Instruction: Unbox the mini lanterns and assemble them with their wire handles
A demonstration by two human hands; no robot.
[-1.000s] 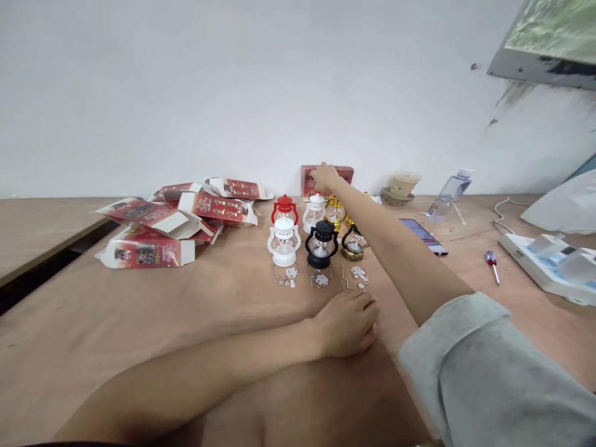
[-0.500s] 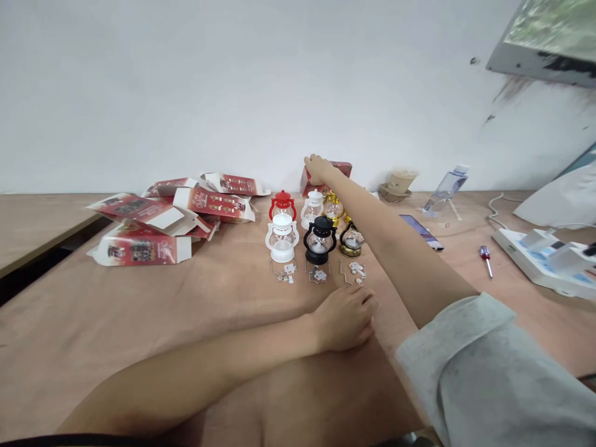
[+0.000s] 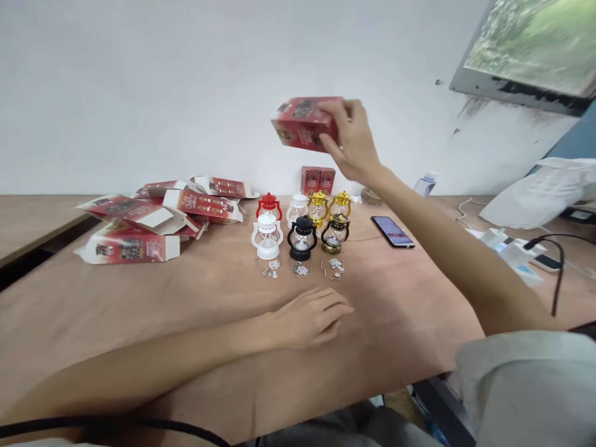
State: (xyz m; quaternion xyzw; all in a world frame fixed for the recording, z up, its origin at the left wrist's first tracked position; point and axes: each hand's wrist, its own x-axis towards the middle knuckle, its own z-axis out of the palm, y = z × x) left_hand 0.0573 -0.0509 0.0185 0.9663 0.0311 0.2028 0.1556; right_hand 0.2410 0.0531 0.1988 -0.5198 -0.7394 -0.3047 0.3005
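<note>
My right hand (image 3: 356, 139) grips one end of a closed red printed box (image 3: 302, 127), raised above the table against the white wall; the box is slightly blurred. My left hand (image 3: 316, 316) lies palm down on the table, holding nothing, its fingers loosely stretched. Beyond it stand small lanterns in two rows: a white lantern (image 3: 267, 239), a black lantern (image 3: 302, 239) and a bronze lantern (image 3: 334, 236) in front, with a red lantern (image 3: 269, 207), another white one and two gold ones behind. Small metal parts (image 3: 300, 268) lie before the front row.
Opened red cartons (image 3: 135, 230) are heaped at the left. Two closed red boxes (image 3: 318, 180) stand by the wall. On the right are a phone (image 3: 392, 231), a bottle (image 3: 425, 184), a white power strip with plugs (image 3: 507, 248) and cables.
My right hand has lifted the red box from beside the wall, up and toward me, uncovering two more boxes. My left hand stays on the table, its fingers a little straighter. The view has shifted right.
</note>
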